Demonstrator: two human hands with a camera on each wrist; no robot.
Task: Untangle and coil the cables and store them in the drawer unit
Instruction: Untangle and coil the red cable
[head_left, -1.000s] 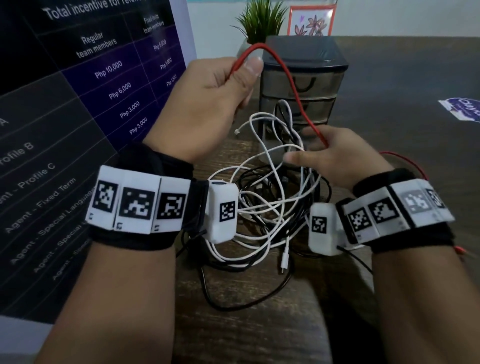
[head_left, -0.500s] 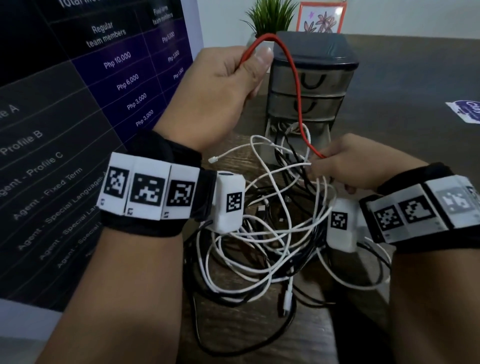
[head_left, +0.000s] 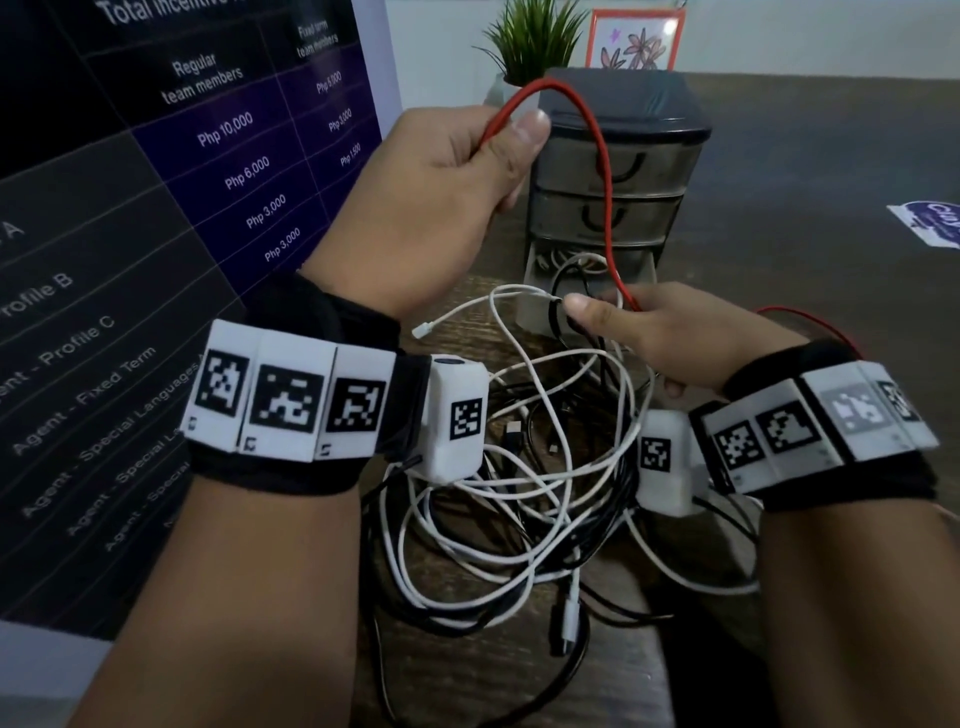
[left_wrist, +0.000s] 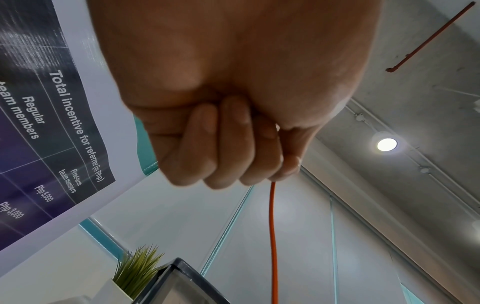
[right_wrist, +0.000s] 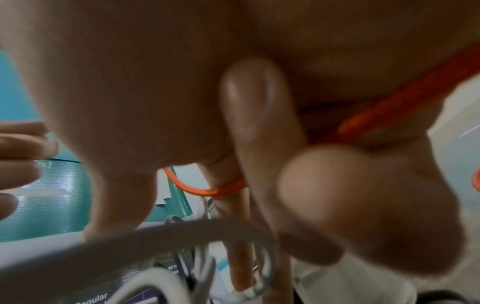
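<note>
Red cable (head_left: 602, 156) is pinched high by the left hand (head_left: 447, 171) and gripped lower by the right hand (head_left: 670, 338), so it is drawn clear of the tangle (head_left: 519, 509).

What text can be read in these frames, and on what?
Poster, head view:
"Regular team members"
"Php 10,000"
"Php 6,000"
"Php 3,000" (twice)
"Profile C"
"Agent - Fixed Term"
Poster, left wrist view:
"Total incentive for referrer (in Php)"
"Php 5,000"
Sticker on table: cut off, unreadable.
Wrist markers: patterns only.
</note>
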